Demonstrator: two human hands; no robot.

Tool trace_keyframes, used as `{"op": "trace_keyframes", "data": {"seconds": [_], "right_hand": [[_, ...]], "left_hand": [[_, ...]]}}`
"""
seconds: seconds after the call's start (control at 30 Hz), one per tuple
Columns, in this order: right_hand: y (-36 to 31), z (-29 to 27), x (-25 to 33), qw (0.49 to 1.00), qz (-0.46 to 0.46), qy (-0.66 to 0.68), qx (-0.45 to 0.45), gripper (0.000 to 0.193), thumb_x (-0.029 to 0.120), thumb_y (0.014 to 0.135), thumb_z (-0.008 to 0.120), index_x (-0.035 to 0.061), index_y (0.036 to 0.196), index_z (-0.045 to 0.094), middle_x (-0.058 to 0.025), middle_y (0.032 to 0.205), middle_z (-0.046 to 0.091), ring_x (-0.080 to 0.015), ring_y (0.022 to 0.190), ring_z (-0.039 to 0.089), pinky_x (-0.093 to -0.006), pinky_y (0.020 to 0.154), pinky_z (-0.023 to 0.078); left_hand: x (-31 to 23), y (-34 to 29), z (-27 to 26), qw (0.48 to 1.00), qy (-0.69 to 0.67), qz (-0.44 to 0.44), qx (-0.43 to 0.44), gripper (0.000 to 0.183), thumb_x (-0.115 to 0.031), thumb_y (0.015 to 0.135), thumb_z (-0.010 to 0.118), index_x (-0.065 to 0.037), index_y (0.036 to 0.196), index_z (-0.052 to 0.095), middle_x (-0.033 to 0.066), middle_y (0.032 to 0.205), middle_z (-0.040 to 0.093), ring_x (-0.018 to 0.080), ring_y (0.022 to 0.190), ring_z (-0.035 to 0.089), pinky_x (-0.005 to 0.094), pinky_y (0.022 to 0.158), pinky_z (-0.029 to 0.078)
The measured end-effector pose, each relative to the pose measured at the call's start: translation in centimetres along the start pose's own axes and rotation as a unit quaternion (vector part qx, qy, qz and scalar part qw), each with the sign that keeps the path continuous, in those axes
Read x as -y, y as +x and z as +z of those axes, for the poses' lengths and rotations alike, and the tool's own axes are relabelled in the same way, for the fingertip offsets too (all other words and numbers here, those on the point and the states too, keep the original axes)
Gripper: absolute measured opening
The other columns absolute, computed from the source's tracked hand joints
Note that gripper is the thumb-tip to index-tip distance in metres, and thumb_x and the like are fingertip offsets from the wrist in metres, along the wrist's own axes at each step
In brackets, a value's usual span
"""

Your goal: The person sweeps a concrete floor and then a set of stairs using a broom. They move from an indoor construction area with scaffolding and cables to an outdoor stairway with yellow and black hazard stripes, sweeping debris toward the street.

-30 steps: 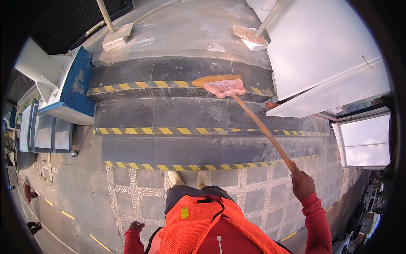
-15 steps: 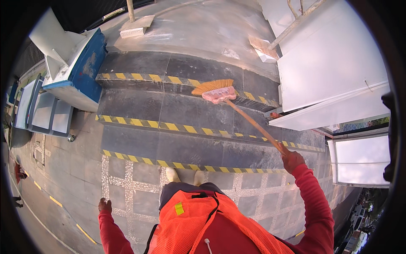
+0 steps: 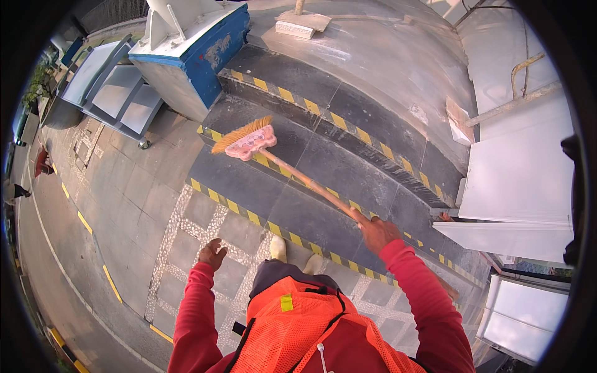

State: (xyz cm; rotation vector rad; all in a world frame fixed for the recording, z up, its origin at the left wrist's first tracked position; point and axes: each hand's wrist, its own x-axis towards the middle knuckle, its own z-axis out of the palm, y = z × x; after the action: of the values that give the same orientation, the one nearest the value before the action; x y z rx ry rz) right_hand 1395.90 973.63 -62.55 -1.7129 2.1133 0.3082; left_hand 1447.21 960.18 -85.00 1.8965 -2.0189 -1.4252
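My right hand (image 3: pixel 380 236) is closed round the wooden handle of a broom (image 3: pixel 310 182). The broom slants up and left, its pink head and yellow bristles over the striped edge at the left part of the steps (image 3: pixel 367 177). Behind my hand, the handle's end shows past my red sleeve. My left hand (image 3: pixel 212 255) hangs above the paving, holding nothing, its fingers loosely bent and apart. Two pale boots (image 3: pixel 278 248) show at the foot of the lowest step.
A blue and white pedestal (image 3: pixel 202 68) borders the steps at left, with a grey wheeled cart (image 3: pixel 118 90) beyond it. White panels (image 3: pixel 513 180) stand on the right. Above the steps, poles rest on pale blocks (image 3: pixel 303 25). Yellow and black tape (image 3: pixel 339 121) lines the step edges.
The broom head has swept left and toward me, down to a lower step. My right hand has come inward. My left hand has risen and moved right. The view has turned.
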Motion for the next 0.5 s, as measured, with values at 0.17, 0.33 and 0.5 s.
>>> {"op": "trace_keyframes", "data": {"seconds": [0.17, 0.33, 0.5], "right_hand": [[25.0, 0.3, 9.7, 0.998, -0.058, -0.035, -0.016, 0.051, 0.023, 0.105, 0.048, 0.0331, 0.154, 0.039, -0.0151, 0.099, 0.071, -0.0346, 0.088, 0.071, -0.0463, 0.077, 0.057], [30.8, -1.2, 10.7, 0.996, -0.06, -0.023, -0.059, 0.049, 0.023, 0.104, 0.049, 0.0296, 0.152, 0.043, -0.0133, 0.107, 0.071, -0.0324, 0.101, 0.069, -0.0446, 0.088, 0.054], [15.1, -1.4, -1.9, 0.987, 0.084, -0.09, 0.104, 0.055, 0.03, 0.106, 0.043, 0.0381, 0.159, 0.027, -0.0159, 0.11, 0.07, -0.0355, 0.097, 0.069, -0.0475, 0.089, 0.053]], "left_hand": [[-12.7, 1.6, -4.1, 0.978, -0.108, 0.162, -0.067, 0.046, -0.022, 0.094, 0.07, -0.007, 0.135, 0.058, 0.0154, 0.119, 0.069, 0.0266, 0.112, 0.067, 0.0396, 0.09, 0.054], [-2.6, -3.1, -3.0, 0.993, -0.067, 0.041, -0.092, 0.046, -0.025, 0.091, 0.072, -0.007, 0.132, 0.06, 0.0156, 0.115, 0.07, 0.0285, 0.105, 0.069, 0.0384, 0.087, 0.055], [16.3, -19.9, 1.0, 0.963, 0.066, -0.26, -0.025, 0.054, -0.042, 0.082, 0.072, -0.006, 0.122, 0.064, 0.0208, 0.109, 0.072, 0.0361, 0.101, 0.07, 0.0447, 0.091, 0.055]]}}
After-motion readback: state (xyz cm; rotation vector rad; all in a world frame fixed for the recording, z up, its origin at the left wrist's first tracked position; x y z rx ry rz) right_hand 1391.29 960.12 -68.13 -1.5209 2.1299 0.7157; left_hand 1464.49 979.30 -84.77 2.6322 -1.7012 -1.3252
